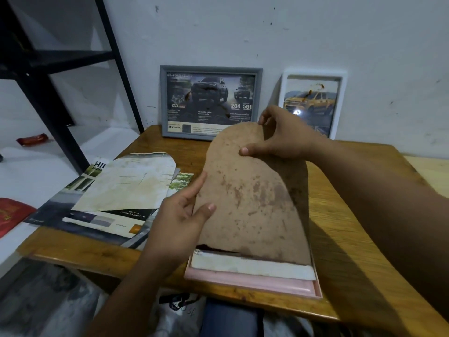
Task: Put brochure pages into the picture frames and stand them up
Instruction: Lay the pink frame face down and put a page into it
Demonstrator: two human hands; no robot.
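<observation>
A pink picture frame (252, 283) lies face down on the wooden table (340, 239) in front of me. Its stained brown backing board (250, 195) is bent upward out of the frame, and a white sheet (252, 267) shows beneath its lower edge. My left hand (184, 215) holds the board's left edge between thumb and fingers. My right hand (281, 137) pinches the board's raised top edge. A grey frame (210, 103) and a white frame (312, 100), each holding a truck brochure page, stand against the wall. Loose brochure pages (114, 198) lie at the table's left.
A black metal rack leg (48, 98) stands at the left. A red wrapper (32, 139) lies on the white surface beside it, and a red item (12, 212) sits at the far left edge. A second wooden surface (430, 171) adjoins the table at the right.
</observation>
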